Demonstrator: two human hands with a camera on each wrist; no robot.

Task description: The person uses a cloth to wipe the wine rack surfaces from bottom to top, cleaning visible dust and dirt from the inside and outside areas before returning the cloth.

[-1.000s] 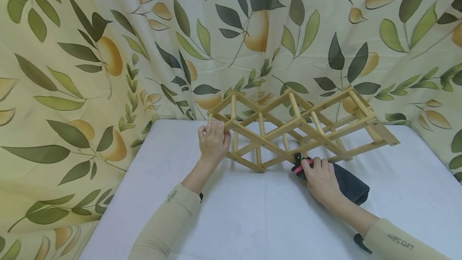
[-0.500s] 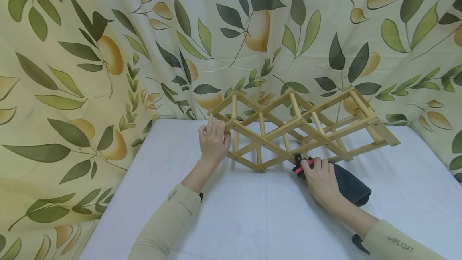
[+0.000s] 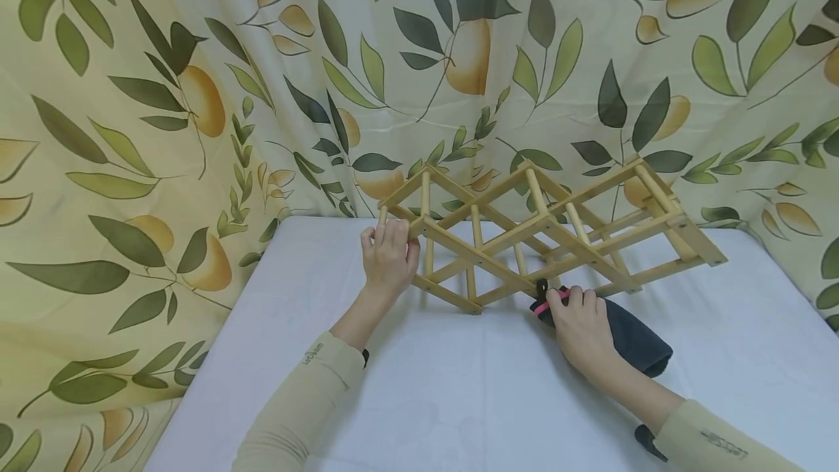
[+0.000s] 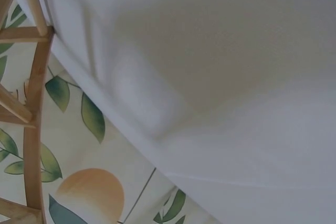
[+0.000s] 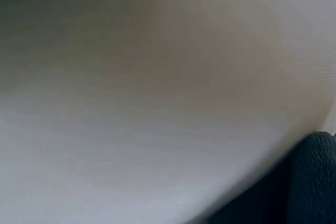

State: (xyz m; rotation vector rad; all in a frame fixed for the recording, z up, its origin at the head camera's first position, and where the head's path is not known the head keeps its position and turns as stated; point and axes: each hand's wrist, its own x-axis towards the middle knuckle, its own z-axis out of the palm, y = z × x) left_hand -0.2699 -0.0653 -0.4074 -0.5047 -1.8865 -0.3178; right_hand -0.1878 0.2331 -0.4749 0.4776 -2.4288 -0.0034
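A folding wooden lattice rack stands stretched out across the back of the table, its crossed slats joined by round dowels. My left hand grips the rack's left end, fingers curled over it. In the left wrist view, part of the rack runs down the left edge; the hand itself is out of that picture. Lower right of the rack's middle, my right hand holds a rolled dark cloth with a pink strip and a black loop at its end. Fuzzy dark cloth fills the right wrist view's lower right corner.
A white-covered table lies beneath everything. Right behind it hangs a curtain printed with leaves and fruit, and the rack's upper corners stand in front of it. The same curtain also closes off the left side.
My right forearm has shifted very slightly left, while the right hand stays on the cloth. The left hand and the rack look the same.
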